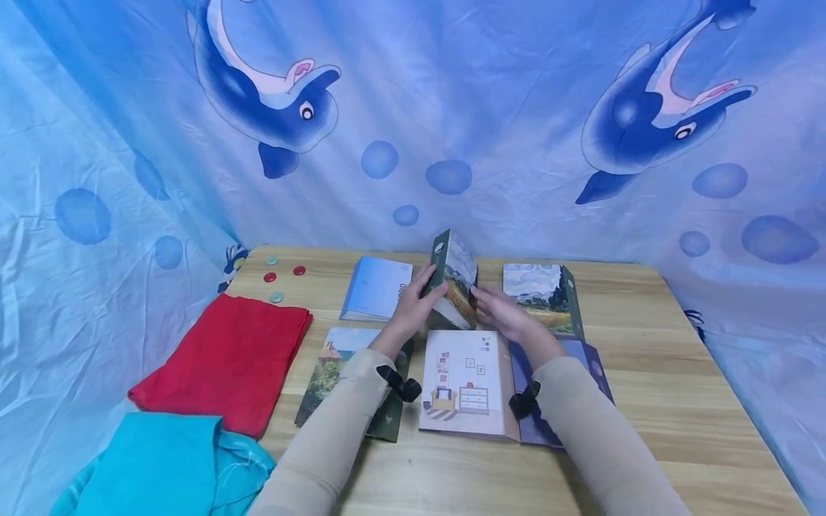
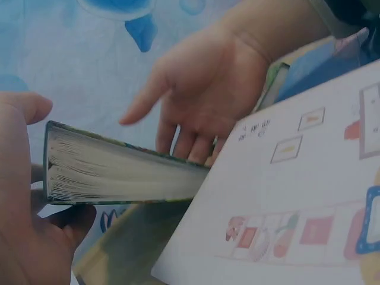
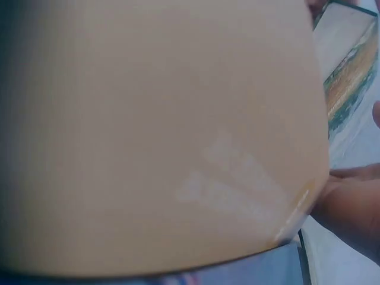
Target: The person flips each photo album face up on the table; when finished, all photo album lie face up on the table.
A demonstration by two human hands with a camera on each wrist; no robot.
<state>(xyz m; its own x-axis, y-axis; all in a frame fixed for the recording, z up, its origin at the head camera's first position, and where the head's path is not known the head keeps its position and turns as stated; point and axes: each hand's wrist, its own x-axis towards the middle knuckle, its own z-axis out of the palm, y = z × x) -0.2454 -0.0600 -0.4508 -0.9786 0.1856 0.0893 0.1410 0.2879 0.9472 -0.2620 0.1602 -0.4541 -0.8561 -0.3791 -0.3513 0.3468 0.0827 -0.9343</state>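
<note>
My left hand (image 1: 413, 301) grips a thick book (image 1: 457, 276) with a dark green spine and a landscape painting on its cover. The book stands tilted above the table, its page edges (image 2: 113, 172) facing the left wrist camera. At the book's right side is my right hand (image 1: 506, 312); its thumb stands apart and its fingers reach behind the book's end in the left wrist view. Below both hands lies a white book (image 1: 463, 383) with a drawn armchair and drawers. A beige panel (image 3: 178, 119) fills most of the right wrist view.
A blue book (image 1: 381, 283) lies behind my left hand, a landscape book (image 1: 538, 294) at back right. Another painted book (image 1: 325, 358) is under my left forearm, a purple one (image 1: 535, 423) under the right. Red cloth (image 1: 226, 365), turquoise cloth (image 1: 168, 466) and small discs (image 1: 269, 277) lie left.
</note>
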